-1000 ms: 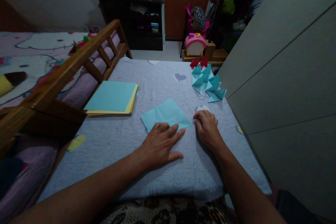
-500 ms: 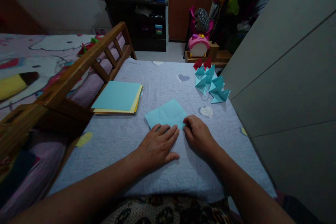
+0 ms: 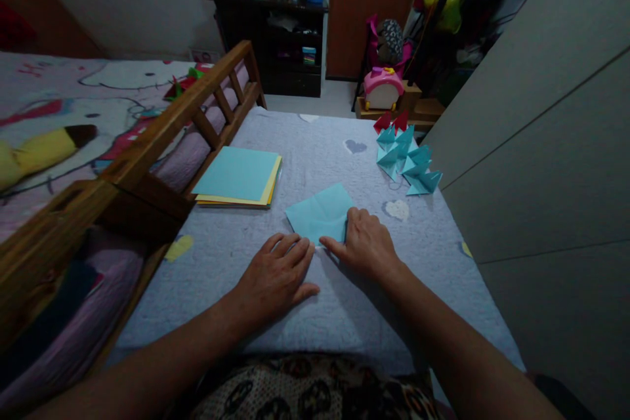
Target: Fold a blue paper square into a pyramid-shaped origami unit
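Observation:
A light-blue sheet of origami paper, with faint creases and a folded near edge, lies flat on the bed cover in front of me. My left hand rests palm down, its fingers stretched out and the fingertips on the near left edge of the paper. At the right side is my right hand, fingers curled against the paper's edge and thumb stretched left along the near fold. To the left lies a stack of square paper, blue on top with yellow sheets below. Folded blue paper pieces stand at the far right.
Red folded paper sits behind the blue pieces. A wooden rail borders the left side, and a pale cabinet wall the right. Past the far edge are a pink toy case and a dark shelf.
My right thumb has moved from the paper's right corner to its near edge, with the fingers now along the right side. My left hand has slid left along the near edge. The view has shifted slightly.

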Demonstrator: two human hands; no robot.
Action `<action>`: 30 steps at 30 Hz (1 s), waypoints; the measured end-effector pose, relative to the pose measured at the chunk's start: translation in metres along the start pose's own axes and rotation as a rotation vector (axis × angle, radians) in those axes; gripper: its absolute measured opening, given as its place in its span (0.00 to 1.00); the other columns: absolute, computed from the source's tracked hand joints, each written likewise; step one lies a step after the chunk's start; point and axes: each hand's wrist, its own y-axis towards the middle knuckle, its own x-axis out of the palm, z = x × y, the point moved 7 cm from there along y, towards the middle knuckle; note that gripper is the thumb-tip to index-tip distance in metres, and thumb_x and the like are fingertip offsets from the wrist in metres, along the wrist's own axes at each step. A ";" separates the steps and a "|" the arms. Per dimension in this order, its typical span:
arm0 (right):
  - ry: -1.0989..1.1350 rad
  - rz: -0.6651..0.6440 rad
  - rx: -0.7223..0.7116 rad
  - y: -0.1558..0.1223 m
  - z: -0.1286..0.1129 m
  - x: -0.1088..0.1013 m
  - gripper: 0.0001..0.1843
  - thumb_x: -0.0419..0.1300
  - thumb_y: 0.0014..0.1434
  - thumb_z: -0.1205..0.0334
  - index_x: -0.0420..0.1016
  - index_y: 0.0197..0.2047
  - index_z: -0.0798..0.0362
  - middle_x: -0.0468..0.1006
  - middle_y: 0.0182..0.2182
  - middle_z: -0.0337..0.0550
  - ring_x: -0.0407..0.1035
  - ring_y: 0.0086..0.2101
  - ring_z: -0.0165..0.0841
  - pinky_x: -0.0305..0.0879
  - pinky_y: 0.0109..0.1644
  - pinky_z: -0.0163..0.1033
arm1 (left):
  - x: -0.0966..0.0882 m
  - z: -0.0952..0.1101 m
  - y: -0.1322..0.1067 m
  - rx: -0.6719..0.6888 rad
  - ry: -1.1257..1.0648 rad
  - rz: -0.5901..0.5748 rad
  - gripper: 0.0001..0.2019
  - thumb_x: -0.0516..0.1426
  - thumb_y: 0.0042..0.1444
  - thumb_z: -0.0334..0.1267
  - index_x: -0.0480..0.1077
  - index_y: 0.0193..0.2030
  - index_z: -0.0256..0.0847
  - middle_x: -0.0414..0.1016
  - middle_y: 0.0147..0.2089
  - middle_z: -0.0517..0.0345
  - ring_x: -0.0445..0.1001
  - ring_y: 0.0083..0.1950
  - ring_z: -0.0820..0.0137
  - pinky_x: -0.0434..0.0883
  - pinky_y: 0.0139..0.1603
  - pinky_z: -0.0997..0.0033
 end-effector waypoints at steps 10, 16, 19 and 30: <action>-0.069 0.060 -0.030 -0.006 0.000 -0.002 0.34 0.62 0.57 0.37 0.67 0.55 0.53 0.75 0.42 0.57 0.70 0.39 0.49 0.63 0.43 0.52 | -0.001 -0.002 -0.003 0.015 -0.024 0.072 0.19 0.60 0.64 0.46 0.72 0.54 0.32 0.76 0.52 0.42 0.72 0.52 0.52 0.71 0.52 0.52; -0.076 0.018 0.031 -0.011 0.040 -0.010 0.32 0.60 0.59 0.43 0.65 0.60 0.52 0.74 0.43 0.56 0.70 0.42 0.50 0.60 0.44 0.51 | -0.002 -0.005 -0.006 -0.002 -0.073 0.139 0.13 0.57 0.65 0.40 0.72 0.51 0.35 0.77 0.50 0.43 0.74 0.50 0.54 0.74 0.49 0.52; -0.099 0.045 0.044 -0.015 0.059 -0.016 0.31 0.59 0.61 0.44 0.64 0.62 0.51 0.74 0.44 0.55 0.70 0.42 0.50 0.59 0.43 0.49 | -0.002 -0.005 -0.007 0.005 -0.065 0.147 0.12 0.56 0.66 0.39 0.73 0.50 0.33 0.77 0.49 0.41 0.75 0.49 0.54 0.75 0.48 0.52; 0.158 -0.026 -0.092 -0.009 0.078 -0.018 0.12 0.55 0.62 0.59 0.71 0.48 0.53 0.73 0.41 0.50 0.68 0.42 0.42 0.62 0.45 0.45 | -0.008 -0.015 -0.003 -0.046 -0.170 0.135 0.09 0.53 0.66 0.36 0.73 0.46 0.36 0.76 0.47 0.45 0.74 0.47 0.57 0.75 0.48 0.54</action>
